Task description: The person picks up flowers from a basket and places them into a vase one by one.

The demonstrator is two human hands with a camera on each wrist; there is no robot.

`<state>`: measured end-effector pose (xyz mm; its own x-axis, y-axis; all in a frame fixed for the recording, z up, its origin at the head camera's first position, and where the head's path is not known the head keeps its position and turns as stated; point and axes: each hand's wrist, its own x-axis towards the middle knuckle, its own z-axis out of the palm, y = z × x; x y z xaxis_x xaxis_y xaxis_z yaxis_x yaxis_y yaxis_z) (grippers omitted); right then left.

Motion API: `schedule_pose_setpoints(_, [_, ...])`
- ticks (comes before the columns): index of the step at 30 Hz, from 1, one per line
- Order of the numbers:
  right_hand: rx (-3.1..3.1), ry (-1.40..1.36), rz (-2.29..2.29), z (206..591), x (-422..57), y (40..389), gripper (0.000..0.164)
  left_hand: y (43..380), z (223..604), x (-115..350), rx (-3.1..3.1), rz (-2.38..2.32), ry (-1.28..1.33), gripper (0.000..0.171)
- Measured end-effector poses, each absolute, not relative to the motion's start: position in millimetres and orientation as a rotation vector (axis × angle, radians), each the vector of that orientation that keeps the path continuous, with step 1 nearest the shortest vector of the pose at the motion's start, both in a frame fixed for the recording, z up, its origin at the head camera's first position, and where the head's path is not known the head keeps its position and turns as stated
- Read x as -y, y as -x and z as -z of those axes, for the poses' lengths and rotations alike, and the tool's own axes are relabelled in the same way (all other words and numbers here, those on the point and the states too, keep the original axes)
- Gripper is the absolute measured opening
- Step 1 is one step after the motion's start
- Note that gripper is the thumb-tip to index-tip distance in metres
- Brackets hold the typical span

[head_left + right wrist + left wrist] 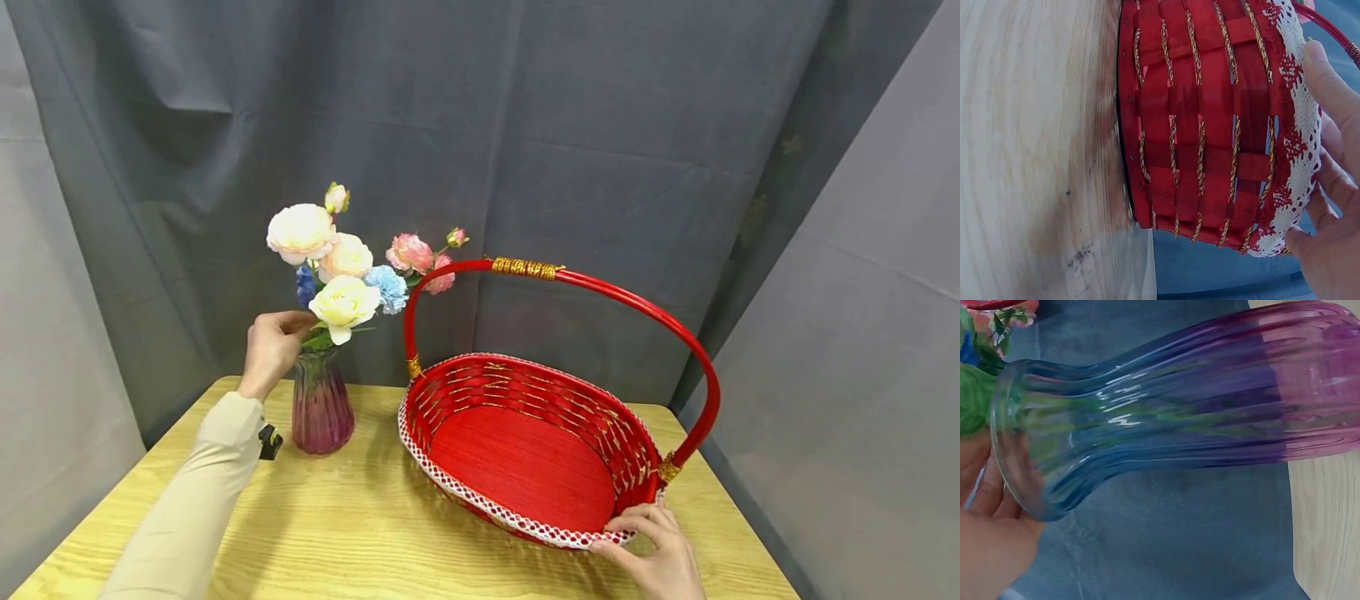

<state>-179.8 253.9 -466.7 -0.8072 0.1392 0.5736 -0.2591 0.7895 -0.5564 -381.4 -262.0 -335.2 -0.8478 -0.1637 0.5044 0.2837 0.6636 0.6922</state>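
A ribbed glass vase (pixel 322 408), pink at the base and clear toward its flared mouth, stands upright at the table's left. Out of it rise artificial flowers: a pale yellow rose (pixel 345 303), cream-pink blooms (pixel 302 233), a light blue flower (pixel 387 288) and pink ones (pixel 409 252). At the vase's mouth my left hand (pixel 273 346) pinches a flower stem, its fingertips partly hidden by leaves. To the right sits a red woven basket (pixel 525 458) with white lace trim. My right hand (pixel 656 550) grips its near right rim, thumb outside, fingers over the edge.
The basket's tall red handle (pixel 637 304), wrapped in gold at the top, arches over it, and the pink flowers reach close to its left side. Both stand on a light wooden table (pixel 345 517). A grey curtain (pixel 600 167) hangs behind.
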Motion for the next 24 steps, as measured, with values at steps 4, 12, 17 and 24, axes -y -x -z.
schedule_pose_setpoints(4, [2.353,-0.089,-0.861,467,-254,180,0.034,380,335,263,2.329,1.098,0.138,0.023])
schedule_pose_setpoints(12, [2.373,-0.071,-0.855,466,-254,179,0.032,375,338,268,2.292,1.169,0.297,0.025])
schedule_pose_setpoints(17, [2.344,-0.102,-0.845,468,-253,179,0.036,374,338,270,2.347,1.176,0.374,0.028])
schedule_pose_setpoints(24, [2.29,-0.153,-0.858,469,-253,180,0.039,371,338,269,2.425,1.129,0.429,0.036])
